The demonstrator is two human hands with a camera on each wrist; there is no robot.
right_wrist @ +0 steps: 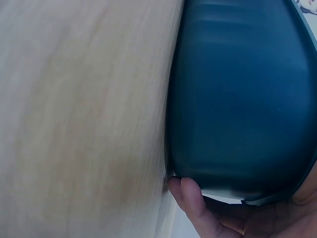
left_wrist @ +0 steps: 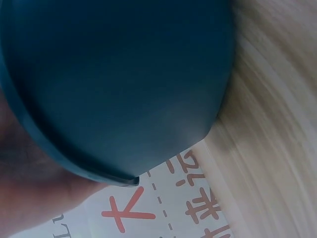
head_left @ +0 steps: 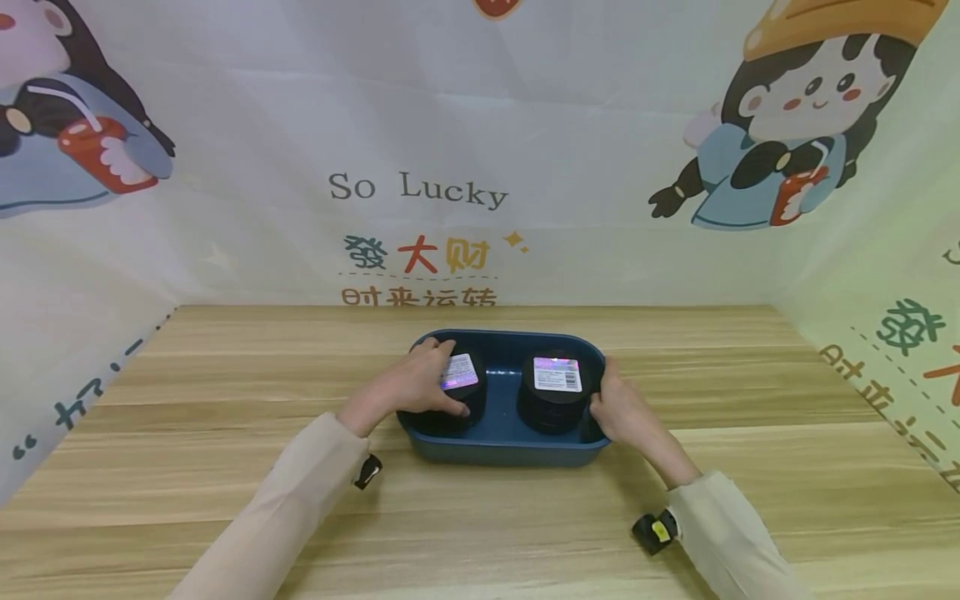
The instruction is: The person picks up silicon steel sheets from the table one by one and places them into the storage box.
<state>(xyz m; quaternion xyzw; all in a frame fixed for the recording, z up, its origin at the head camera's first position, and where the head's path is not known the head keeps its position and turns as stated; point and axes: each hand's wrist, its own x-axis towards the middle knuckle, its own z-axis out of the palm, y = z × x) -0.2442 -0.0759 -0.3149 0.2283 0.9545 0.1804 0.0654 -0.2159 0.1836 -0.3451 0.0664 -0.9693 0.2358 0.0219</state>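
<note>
A dark blue oblong tub with rounded ends sits on the wooden table. Inside it at the left stands a squat round black jar, its lid bearing a white, shiny label. My left hand reaches over the tub's left end and grips this jar, thumb at the front and fingers at the back. A second black jar with a barcode label stands in the right half. My right hand holds the tub's right end, thumb over the rim. In the right wrist view its fingertips lie against the outer wall.
Wooden table surrounds the tub. White printed cloth with cartoon figures and lettering hangs behind and along both sides. A black wrist device hangs below the right sleeve, and another black device below the left.
</note>
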